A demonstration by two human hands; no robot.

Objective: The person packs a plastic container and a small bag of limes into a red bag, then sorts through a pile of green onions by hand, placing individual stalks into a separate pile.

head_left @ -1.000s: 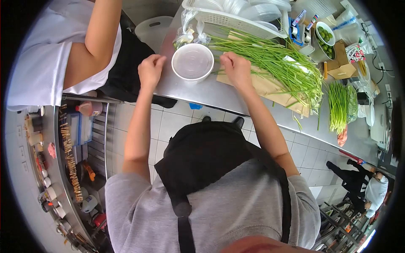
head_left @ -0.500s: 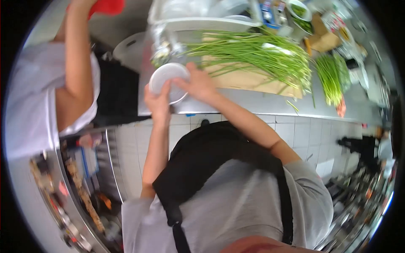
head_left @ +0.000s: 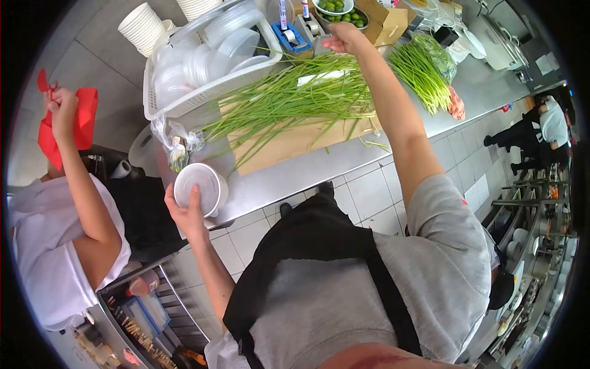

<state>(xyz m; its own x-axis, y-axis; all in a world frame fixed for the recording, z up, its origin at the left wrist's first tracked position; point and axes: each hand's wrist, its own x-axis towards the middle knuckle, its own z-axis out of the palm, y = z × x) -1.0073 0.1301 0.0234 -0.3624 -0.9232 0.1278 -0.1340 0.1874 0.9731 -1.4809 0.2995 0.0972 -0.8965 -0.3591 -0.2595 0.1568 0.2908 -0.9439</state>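
Observation:
My left hand (head_left: 186, 214) grips a white round tub (head_left: 215, 195) with a translucent lid (head_left: 198, 183), its thumb lying across the lid. The tub is at the near left corner of the steel counter (head_left: 270, 184). My right hand (head_left: 345, 39) reaches over the counter's far side with fingers stretched out and nothing seen in them. It is near a grey tape dispenser (head_left: 312, 27) and a bowl of small green limes (head_left: 353, 18). Under the right forearm lie long green stalks (head_left: 289, 101) on a brown cardboard sheet (head_left: 264, 157).
A white basket (head_left: 203, 98) holds clear plastic lids, with stacked white tubs (head_left: 142, 27) behind. Beside it stands a blue tape dispenser (head_left: 292, 40). More green stalks (head_left: 424, 74) lie rightward. At left, a co-worker's hand (head_left: 62, 111) holds a red scoop-like thing (head_left: 85, 120).
My right hand has left the tub and swung right toward the tape dispensers. My left hand keeps the tub. The view has turned and shifted.

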